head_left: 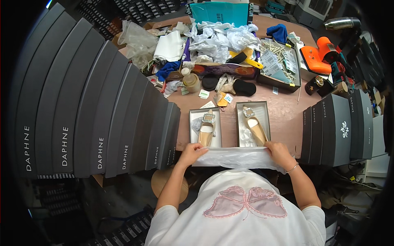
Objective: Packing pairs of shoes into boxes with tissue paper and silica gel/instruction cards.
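A thin, translucent white sheet of tissue paper (240, 156) is stretched along the near edge of the table, in front of my body. My left hand (194, 153) pinches its left end and my right hand (280, 155) grips its right end. Just beyond it lie two shallow grey-and-white box halves. The left box half (217, 123) holds a beige flat shoe (206, 130) with a square jewelled buckle and some crumpled paper. In the right box half (267, 123) rests the matching shoe (256, 129), tilted, with white paper beside it.
Tall rows of dark grey shoe boxes (88, 110) line the left side; more boxes (334, 129) stand right. Behind are a bin of crumpled white paper (221, 43), a bottle (191, 80), black pads (245, 87), a tray of tags and sticks (279, 61) and an orange device (314, 59).
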Tool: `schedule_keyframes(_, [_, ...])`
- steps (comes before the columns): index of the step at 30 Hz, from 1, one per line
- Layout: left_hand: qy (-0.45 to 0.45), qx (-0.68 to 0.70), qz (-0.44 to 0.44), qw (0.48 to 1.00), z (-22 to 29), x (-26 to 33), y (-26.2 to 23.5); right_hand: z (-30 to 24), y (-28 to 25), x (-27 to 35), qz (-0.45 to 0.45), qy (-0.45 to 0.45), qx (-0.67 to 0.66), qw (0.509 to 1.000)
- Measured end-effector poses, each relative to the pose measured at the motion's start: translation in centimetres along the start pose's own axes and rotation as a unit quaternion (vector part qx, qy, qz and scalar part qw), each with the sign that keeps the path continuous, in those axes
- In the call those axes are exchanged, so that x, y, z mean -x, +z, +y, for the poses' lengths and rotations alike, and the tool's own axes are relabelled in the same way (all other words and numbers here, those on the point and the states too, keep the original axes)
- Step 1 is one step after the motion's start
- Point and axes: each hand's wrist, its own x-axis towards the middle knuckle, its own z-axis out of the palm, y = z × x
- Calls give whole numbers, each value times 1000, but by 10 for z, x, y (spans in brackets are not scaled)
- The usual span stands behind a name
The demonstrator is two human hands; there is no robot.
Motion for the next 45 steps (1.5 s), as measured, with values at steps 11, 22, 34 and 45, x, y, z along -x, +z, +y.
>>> schedule_keyframes(11, [45, 65, 76, 994, -9, -17, -2, 133, -24, 52, 125, 161, 144, 968])
schedule_keyframes(22, [204, -170, 3, 964, 70, 25, 9, -72, 69, -94, -197, -155, -234, 939])
schedule_keyframes(34, [94, 418, 287, 857, -26, 130, 54, -89, 54, -102, -276, -307, -99, 906])
schedule_keyframes(45, [65, 393, 241, 885, -45, 73, 24, -66, 33, -92, -231, -246, -93, 937])
